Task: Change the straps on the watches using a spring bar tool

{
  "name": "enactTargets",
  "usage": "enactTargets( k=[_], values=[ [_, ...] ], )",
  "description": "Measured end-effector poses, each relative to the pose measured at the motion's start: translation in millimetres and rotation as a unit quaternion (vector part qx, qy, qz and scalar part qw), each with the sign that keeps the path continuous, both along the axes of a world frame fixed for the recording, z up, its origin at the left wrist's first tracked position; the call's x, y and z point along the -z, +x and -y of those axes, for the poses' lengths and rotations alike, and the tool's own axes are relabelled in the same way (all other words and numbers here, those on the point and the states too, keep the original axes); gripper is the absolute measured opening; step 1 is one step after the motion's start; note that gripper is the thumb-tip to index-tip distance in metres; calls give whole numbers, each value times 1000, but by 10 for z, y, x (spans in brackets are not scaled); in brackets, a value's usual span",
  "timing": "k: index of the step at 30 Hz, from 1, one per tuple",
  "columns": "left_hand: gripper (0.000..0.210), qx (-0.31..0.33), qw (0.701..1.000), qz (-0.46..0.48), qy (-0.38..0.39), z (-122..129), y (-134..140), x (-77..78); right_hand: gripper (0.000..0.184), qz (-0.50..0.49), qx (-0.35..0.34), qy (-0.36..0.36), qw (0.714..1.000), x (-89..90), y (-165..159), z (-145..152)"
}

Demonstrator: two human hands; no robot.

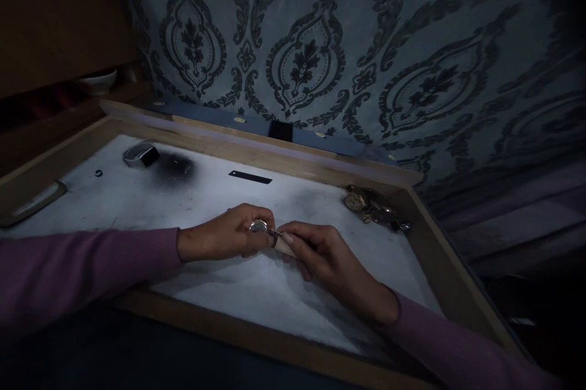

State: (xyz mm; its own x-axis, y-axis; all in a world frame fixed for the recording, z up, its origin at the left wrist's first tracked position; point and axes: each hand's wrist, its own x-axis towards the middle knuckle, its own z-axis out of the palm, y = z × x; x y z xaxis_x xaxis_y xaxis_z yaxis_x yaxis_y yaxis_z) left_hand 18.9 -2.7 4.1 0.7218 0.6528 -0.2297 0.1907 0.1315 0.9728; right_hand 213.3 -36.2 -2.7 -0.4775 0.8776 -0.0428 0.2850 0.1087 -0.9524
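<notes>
Held low over the white tray floor, my left hand (pixel 229 234) is closed around a small round wristwatch (pixel 259 226) with a shiny case and a light dial. My right hand (pixel 320 249) is closed in a pinch right beside the watch. Between its thumb and fingers is a pale strip (pixel 284 248), which looks like a watch strap. A thin dark, shiny piece (pixel 275 233) shows at the right thumb tip, close to the watch case; its kind is too small to make out. My fingers hide part of both.
A wooden-rimmed tray (pixel 274 329) surrounds the work. Inside lie a black flat strip (pixel 250 177), a watch with a dark square face (pixel 147 156), a small dark curved piece (pixel 98 173), a flat frame-like object (pixel 43 202) and metal watches (pixel 375 210). A patterned wall (pixel 304 66) stands behind.
</notes>
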Motion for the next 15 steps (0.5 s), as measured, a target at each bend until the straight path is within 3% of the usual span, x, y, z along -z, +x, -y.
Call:
enactTargets(
  k=[15],
  values=[
    [11,6,1000,-8,15,-5,-4,10,26,13,-5,14,1000,3,3,21]
  ],
)
